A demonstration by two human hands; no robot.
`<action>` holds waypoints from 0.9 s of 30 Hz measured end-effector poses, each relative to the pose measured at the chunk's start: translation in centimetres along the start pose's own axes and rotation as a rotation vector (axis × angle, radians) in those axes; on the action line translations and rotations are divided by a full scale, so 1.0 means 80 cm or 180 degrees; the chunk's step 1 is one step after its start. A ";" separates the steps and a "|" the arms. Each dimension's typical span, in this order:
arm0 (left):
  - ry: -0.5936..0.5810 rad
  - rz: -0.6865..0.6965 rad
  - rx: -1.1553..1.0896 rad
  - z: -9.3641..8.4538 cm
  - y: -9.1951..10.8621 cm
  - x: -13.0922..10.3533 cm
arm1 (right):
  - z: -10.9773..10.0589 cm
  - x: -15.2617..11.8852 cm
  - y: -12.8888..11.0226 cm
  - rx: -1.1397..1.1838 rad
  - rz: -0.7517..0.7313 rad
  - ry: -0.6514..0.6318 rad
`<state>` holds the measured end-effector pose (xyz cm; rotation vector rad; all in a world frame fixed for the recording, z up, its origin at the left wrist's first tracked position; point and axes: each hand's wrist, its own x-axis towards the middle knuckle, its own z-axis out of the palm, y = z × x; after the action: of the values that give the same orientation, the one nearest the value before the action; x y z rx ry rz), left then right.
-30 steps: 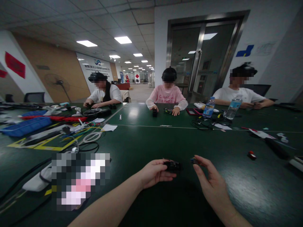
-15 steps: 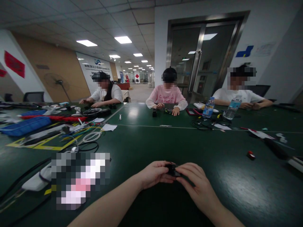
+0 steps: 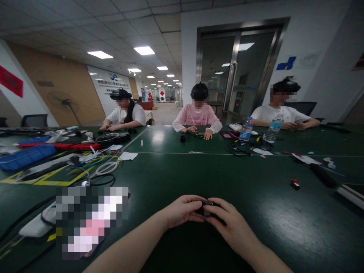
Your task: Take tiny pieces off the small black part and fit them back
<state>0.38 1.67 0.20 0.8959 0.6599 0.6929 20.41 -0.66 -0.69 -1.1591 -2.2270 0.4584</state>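
A small black object (image 3: 206, 208) is held between my two hands, low in the middle of the head view, over the dark green table (image 3: 159, 178). My left hand (image 3: 184, 210) grips its left side, with the thumb along the top. From the right, the fingers of my right hand (image 3: 224, 216) close on its other side. A strip on the object's upper edge catches the light. My fingers cover much of it, so its full shape is hidden.
Left are a blue tray (image 3: 28, 156), a white power strip (image 3: 38, 223), cables and a blurred-out bright item (image 3: 93, 227). A small red and black item (image 3: 295, 184) lies right. Across the table sit three people, with two bottles (image 3: 246, 129) near the right one.
The head view has shifted slightly, so most of the scene sits further left. The black object has tilted a little between my hands, and my right fingers have moved along its upper edge.
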 end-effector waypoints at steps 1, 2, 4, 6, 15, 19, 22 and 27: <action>0.0003 -0.0007 -0.0007 -0.001 -0.001 0.000 | -0.001 0.000 0.001 0.0075 0.0012 -0.0016; -0.0011 -0.0007 -0.0034 -0.002 -0.002 0.001 | -0.001 -0.001 0.002 0.0145 0.0035 -0.0021; -0.0099 0.0003 -0.0087 -0.005 -0.004 0.001 | -0.003 -0.001 0.003 0.0271 0.0087 0.0010; -0.0223 0.0102 -0.0045 -0.009 -0.006 0.002 | -0.004 -0.002 0.003 0.0384 0.0128 0.0084; -0.0334 0.0359 0.0490 -0.010 -0.010 0.004 | -0.008 -0.001 -0.005 0.0927 0.0597 0.0316; -0.0193 0.0435 0.0430 -0.008 -0.009 0.004 | -0.003 0.000 -0.004 0.1245 0.0618 0.0523; -0.0216 0.0484 0.0361 -0.007 -0.009 0.003 | -0.001 0.001 -0.004 0.1458 0.0680 0.0577; -0.0202 0.0506 0.0337 -0.007 -0.009 0.002 | -0.002 0.001 -0.008 0.1551 0.0837 0.0569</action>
<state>0.25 1.69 -0.71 1.0723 0.5770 0.7735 20.08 -0.94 -0.20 -1.1704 -1.6853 0.9079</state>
